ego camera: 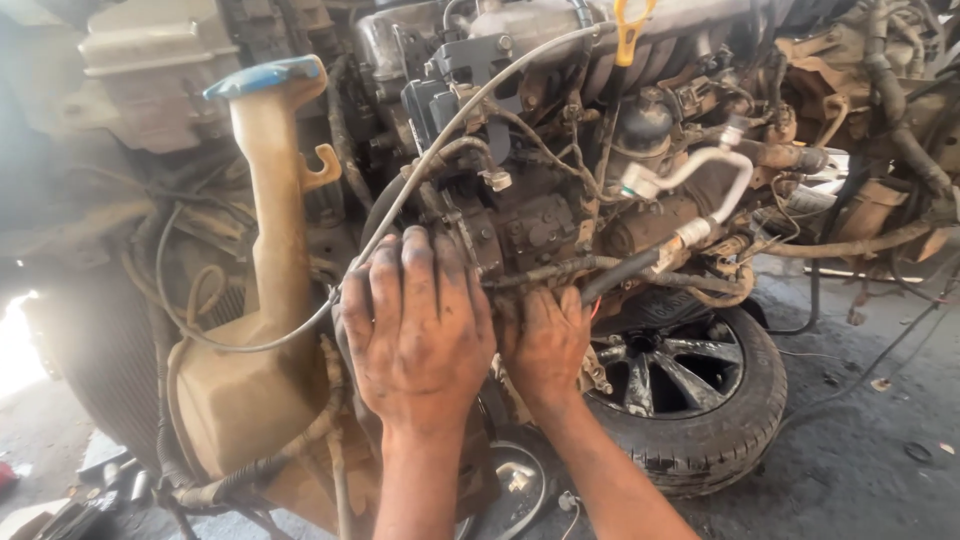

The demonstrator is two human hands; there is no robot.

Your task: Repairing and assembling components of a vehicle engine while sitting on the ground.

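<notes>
Both my hands, black with grease, are pressed against the lower front of a dirty car engine [560,130]. My left hand [418,330] lies flat with fingers together on a dark part below the engine's accessory block [520,225]. My right hand [548,345] reaches in just beside it, its fingers tucked behind a black hose [620,272] and partly hidden. Whether either hand grips anything cannot be made out.
A yellowed plastic reservoir [262,330] with a blue cap [265,78] stands at left, a thin white cable [450,125] draped across it. A wheel with a tyre [700,400] lies on the ground at right. A yellow dipstick handle [630,35] sticks up on top.
</notes>
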